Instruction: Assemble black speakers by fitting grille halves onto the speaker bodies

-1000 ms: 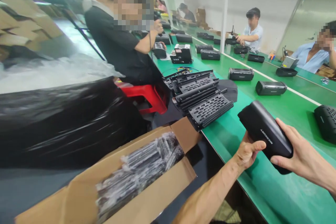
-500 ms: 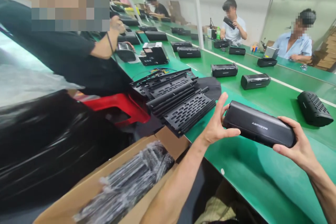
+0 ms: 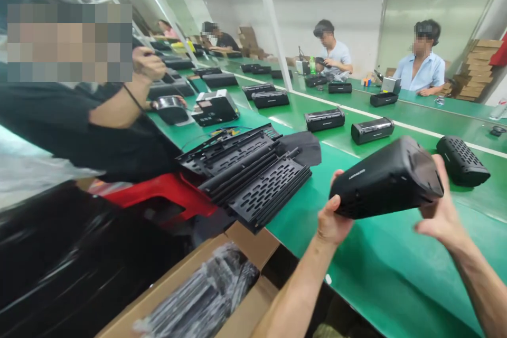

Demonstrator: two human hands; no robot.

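Observation:
Both my hands hold a black bar-shaped portable speaker [image 3: 380,182] above the green workbench [image 3: 396,269]. It is tilted, with its right end raised and its end cap facing me. My left hand [image 3: 334,217] cups its lower end from below. My right hand [image 3: 440,208] grips the raised end, with the thumb showing behind it. Its small printed label is too small to read here.
Several black speakers stand on the bench beyond my hands, the nearest a grilled one [image 3: 461,161]. A stack of black perforated grilles [image 3: 269,190] lies left, above an open cardboard box [image 3: 253,259] of wrapped parts. A co-worker's arm [image 3: 114,105] reaches over the bench.
The speaker has turned from nearly level to tilted, with its right end raised. My left hand has closed under it. The view has swung right, shifting the bench and grilles left.

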